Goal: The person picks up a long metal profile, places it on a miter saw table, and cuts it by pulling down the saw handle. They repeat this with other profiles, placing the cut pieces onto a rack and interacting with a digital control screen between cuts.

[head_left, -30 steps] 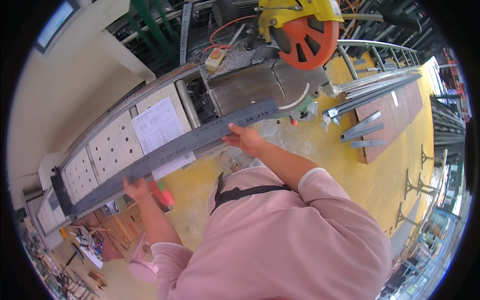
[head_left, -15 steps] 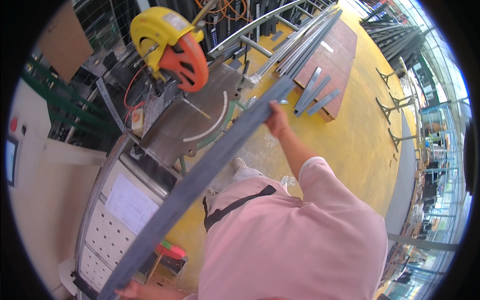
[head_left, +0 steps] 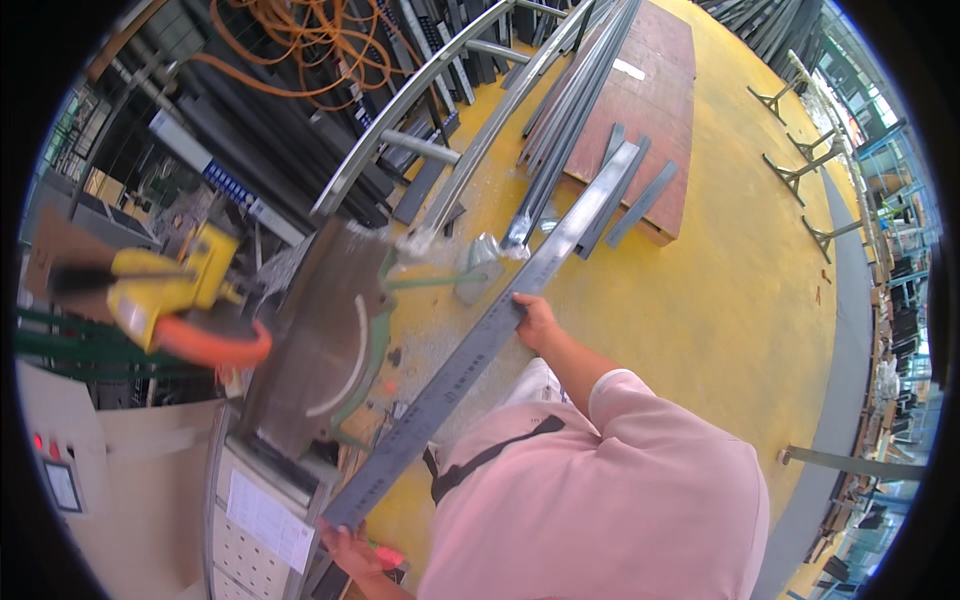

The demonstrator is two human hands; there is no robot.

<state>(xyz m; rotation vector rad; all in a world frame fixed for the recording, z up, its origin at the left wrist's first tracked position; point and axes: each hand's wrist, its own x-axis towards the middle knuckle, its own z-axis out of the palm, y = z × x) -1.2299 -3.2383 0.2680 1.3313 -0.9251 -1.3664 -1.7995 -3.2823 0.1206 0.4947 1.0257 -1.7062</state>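
A long grey metal profile (head_left: 447, 385) slants across in front of my body, held in both hands. My left hand (head_left: 347, 550) is closed around its near-left end. Farther along, my right hand (head_left: 537, 322) grips its right edge, with the thumb on the face. The bar's far part shines and reaches above the cut strips on the reddish board. Just left of the bar stands the brown saw table (head_left: 315, 300) with a green rim. Its yellow and orange saw head (head_left: 175, 295) is blurred and stands off to the left.
Several grey strips (head_left: 640, 205) lie on a reddish-brown board (head_left: 660, 110). Long profiles (head_left: 560, 140) and a metal ladder (head_left: 420, 147) stretch along the far side. A perforated conveyor panel with a paper sheet (head_left: 270, 520) is at lower left. Metal stands (head_left: 790, 170) stand at right.
The bar has shifted right, away from the saw table, and its near end has come farther into view with my left hand. The saw head appears farther left as the view turned.
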